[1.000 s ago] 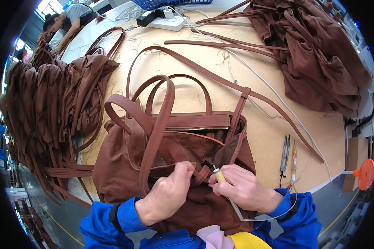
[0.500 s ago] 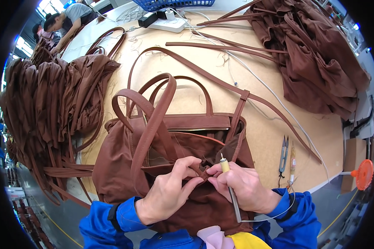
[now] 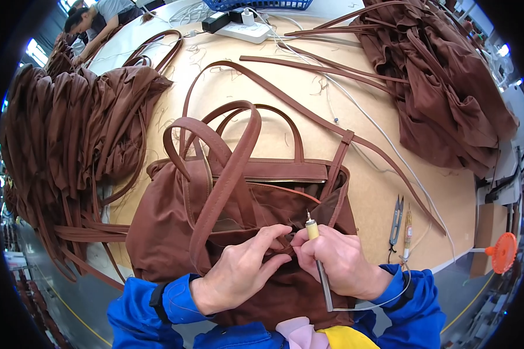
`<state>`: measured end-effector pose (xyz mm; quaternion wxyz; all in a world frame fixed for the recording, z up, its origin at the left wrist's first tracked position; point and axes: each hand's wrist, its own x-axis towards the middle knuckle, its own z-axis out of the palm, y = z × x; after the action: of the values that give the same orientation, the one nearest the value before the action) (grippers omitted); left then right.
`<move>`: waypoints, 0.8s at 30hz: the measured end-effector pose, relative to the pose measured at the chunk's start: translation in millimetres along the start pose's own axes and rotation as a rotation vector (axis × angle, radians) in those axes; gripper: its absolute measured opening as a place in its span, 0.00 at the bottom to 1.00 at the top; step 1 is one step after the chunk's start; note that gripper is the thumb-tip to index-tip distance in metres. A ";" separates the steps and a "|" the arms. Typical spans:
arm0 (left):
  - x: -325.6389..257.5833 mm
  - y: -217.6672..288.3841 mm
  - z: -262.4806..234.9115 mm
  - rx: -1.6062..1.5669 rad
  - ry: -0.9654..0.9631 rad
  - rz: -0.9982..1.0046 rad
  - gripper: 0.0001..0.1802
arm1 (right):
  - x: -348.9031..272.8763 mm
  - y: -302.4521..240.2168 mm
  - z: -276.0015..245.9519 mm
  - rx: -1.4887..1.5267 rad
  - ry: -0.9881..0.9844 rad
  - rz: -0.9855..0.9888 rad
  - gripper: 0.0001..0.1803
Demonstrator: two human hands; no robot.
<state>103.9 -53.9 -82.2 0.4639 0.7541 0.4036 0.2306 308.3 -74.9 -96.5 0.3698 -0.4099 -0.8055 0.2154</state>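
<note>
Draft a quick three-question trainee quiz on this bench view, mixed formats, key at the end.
1. Open: what does the right grip hold?
2. True or false: the snips lie left of the brown bag, as the picture shows it.
3. Multiple choice: what colour is the basket at the top edge?
A) red
B) blue
C) green

Key:
1. A pen-shaped tool with a yellow collar and a cord.
2. False; the snips lie on the table, right of the brown bag.
3. B
</note>
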 end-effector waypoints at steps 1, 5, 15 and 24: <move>0.1 0.1 0.3 0.001 0.008 0.006 0.26 | -1.1 -0.1 0.5 0.013 0.017 0.025 0.14; 2.0 -1.7 1.2 0.055 0.031 0.040 0.21 | -1.9 0.7 0.3 0.138 0.088 0.141 0.16; 2.3 -0.8 0.2 0.108 0.028 0.089 0.10 | 1.1 -0.5 -2.1 0.165 0.090 0.116 0.14; -1.8 -2.6 3.4 0.144 0.068 0.153 0.11 | 4.5 -0.5 3.0 0.088 0.043 0.089 0.17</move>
<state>104.3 -56.6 -86.0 0.3755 0.8059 0.3759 0.2612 304.0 -71.5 -96.1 0.3947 -0.4331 -0.7681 0.2581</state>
